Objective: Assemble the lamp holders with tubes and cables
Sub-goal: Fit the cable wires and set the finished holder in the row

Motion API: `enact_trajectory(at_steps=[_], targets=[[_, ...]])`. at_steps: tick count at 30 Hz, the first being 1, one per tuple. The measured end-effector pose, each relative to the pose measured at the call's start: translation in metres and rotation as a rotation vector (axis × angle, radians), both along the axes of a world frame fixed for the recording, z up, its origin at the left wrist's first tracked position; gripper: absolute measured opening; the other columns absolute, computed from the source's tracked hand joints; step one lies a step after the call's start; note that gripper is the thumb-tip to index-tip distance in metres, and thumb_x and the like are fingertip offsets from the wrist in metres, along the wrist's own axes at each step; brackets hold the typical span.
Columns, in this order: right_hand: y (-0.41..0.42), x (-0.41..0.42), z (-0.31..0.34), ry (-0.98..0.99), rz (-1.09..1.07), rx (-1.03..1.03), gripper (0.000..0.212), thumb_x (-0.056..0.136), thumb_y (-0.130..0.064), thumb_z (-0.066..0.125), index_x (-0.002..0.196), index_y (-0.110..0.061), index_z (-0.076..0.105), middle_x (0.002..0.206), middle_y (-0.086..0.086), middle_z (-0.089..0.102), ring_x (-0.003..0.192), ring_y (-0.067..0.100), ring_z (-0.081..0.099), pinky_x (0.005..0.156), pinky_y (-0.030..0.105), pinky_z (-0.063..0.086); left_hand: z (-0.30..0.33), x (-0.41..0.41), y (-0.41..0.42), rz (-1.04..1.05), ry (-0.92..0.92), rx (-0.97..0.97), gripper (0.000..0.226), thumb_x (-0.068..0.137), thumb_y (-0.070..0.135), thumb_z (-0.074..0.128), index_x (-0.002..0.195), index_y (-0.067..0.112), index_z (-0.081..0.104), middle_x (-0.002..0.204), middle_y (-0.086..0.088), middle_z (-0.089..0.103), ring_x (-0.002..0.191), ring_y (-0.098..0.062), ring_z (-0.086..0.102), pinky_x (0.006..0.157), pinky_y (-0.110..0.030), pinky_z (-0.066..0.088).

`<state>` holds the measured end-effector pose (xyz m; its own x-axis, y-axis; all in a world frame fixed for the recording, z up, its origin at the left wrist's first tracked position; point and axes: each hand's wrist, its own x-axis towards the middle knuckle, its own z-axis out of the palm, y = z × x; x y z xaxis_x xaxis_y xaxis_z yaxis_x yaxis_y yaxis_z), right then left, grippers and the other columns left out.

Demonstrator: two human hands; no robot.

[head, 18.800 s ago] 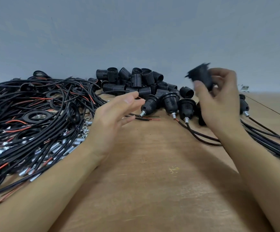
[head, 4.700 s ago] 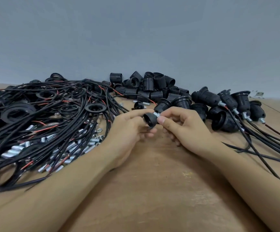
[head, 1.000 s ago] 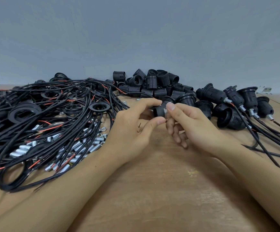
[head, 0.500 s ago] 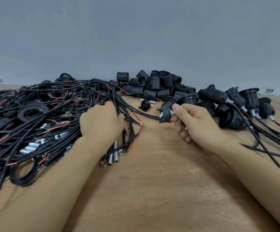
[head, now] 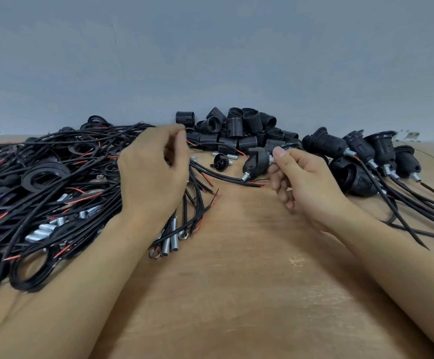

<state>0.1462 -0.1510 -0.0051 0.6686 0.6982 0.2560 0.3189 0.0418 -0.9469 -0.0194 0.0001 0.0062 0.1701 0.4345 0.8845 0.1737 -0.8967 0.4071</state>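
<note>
My right hand (head: 304, 182) pinches a black lamp holder cap (head: 258, 160) between thumb and forefinger, just above the table; a short metal tube (head: 245, 176) sticks out of the cap's lower end. My left hand (head: 153, 174) is raised over the right edge of the black and red cable pile (head: 55, 193). Its fingers are curled and blurred, and seem to pinch a black cable (head: 210, 174) whose stripped ends lie below the cap. What sits inside the left fingers is partly hidden.
Threaded black sleeves (head: 239, 130) are heaped at the back by the wall. Assembled holders with cables (head: 353, 156) lie on the right. Loose metal tubes (head: 170, 242) and a nut lie below my left wrist. A spare cap (head: 221, 161) sits mid-table. Bare wooden table (head: 236, 294) fills the front.
My left hand left the cap, dropped onto the cable pile, and has now risen with curled fingers. My right hand keeps the cap with its tube, tilted tube-down.
</note>
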Motion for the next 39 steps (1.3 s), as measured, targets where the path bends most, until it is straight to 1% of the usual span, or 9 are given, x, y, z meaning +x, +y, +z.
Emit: enact_trajectory(at_steps=[5,10,13,15,19,21,28,31,39], targets=[[-0.001,-0.004,0.006,0.198,0.087,0.116,0.037,0.105,-0.037,0.042,0.081,-0.012,0.053,0.066,0.006,0.065,0.047,0.019,0.053,0.037,0.024,0.039,-0.003,0.004,-0.028,-0.179,-0.058,0.453,0.013,0.093,0.009,0.069,0.092,-0.001,0.077,0.085,-0.007,0.075,0.071,-0.020,0.070,0.072,-0.022,0.054],[-0.005,-0.009,0.016,0.515,0.382,0.194,0.038,0.107,-0.034,0.027,0.078,-0.016,0.045,0.112,0.015,0.073,0.077,0.031,0.073,0.066,0.042,0.055,-0.023,0.007,-0.065,-0.513,0.085,0.591,0.012,0.085,0.012,0.079,0.090,0.001,0.078,0.079,-0.009,0.071,0.067,-0.026,0.066,0.059,-0.036,0.056],[-0.008,-0.008,0.021,0.585,0.437,0.214,0.035,0.107,-0.029,0.026,0.082,-0.015,0.046,0.115,0.011,0.072,0.084,0.027,0.074,0.061,0.030,0.059,-0.030,0.015,-0.071,-0.629,0.198,0.559,0.013,0.088,0.015,0.076,0.089,0.002,0.078,0.079,-0.011,0.068,0.067,-0.024,0.063,0.058,-0.037,0.054],[-0.009,-0.006,0.025,0.660,0.428,0.270,0.036,0.106,-0.030,0.030,0.081,-0.015,0.051,0.112,0.011,0.073,0.077,0.023,0.072,0.054,0.024,0.053,-0.031,0.019,-0.069,-0.713,0.242,0.427,0.011,0.088,0.012,0.075,0.090,0.002,0.076,0.082,-0.008,0.069,0.072,-0.021,0.064,0.066,-0.035,0.054],[-0.008,-0.001,0.024,0.563,0.357,0.294,0.038,0.106,-0.030,0.032,0.078,-0.016,0.053,0.093,0.005,0.072,0.068,0.018,0.065,0.065,0.029,0.056,-0.030,0.020,-0.060,-0.781,0.299,-0.361,0.023,0.086,0.015,0.077,0.102,0.022,0.061,0.077,0.008,0.071,0.075,-0.011,0.066,0.071,-0.033,0.057],[-0.005,0.000,0.022,0.545,0.334,0.280,0.038,0.107,-0.031,0.032,0.079,-0.015,0.053,0.084,0.003,0.068,0.070,0.018,0.064,0.067,0.030,0.056,-0.032,0.023,-0.058,-0.783,0.364,-0.582,0.026,0.086,0.020,0.077,0.102,0.028,0.058,0.075,0.009,0.074,0.075,-0.018,0.069,0.077,-0.039,0.057],[-0.002,-0.005,0.014,0.354,0.392,0.185,0.032,0.105,-0.028,0.035,0.094,-0.012,0.059,0.079,0.005,0.056,0.064,0.019,0.053,0.061,0.032,0.046,-0.021,0.028,-0.055,-1.037,0.483,-0.937,0.013,0.089,0.027,0.069,0.083,0.016,0.072,0.073,0.001,0.068,0.062,-0.009,0.056,0.063,-0.027,0.046],[-0.004,-0.010,0.013,0.258,0.446,0.128,0.031,0.100,-0.032,0.040,0.093,-0.008,0.059,0.077,0.008,0.056,0.059,0.020,0.052,0.054,0.028,0.046,-0.017,0.028,-0.050,-1.155,0.394,-1.151,0.016,0.077,0.032,0.072,0.074,0.016,0.074,0.075,-0.001,0.066,0.058,-0.009,0.051,0.060,-0.025,0.042],[-0.003,-0.019,0.008,-0.060,0.426,0.118,0.025,0.094,-0.025,0.048,0.089,-0.002,0.056,0.076,-0.003,0.063,0.064,0.009,0.057,0.062,0.021,0.048,-0.023,0.031,-0.046,-1.207,0.226,-1.295,0.005,0.070,0.020,0.075,0.072,0.015,0.076,0.069,-0.001,0.067,0.059,-0.008,0.060,0.057,-0.020,0.051]])
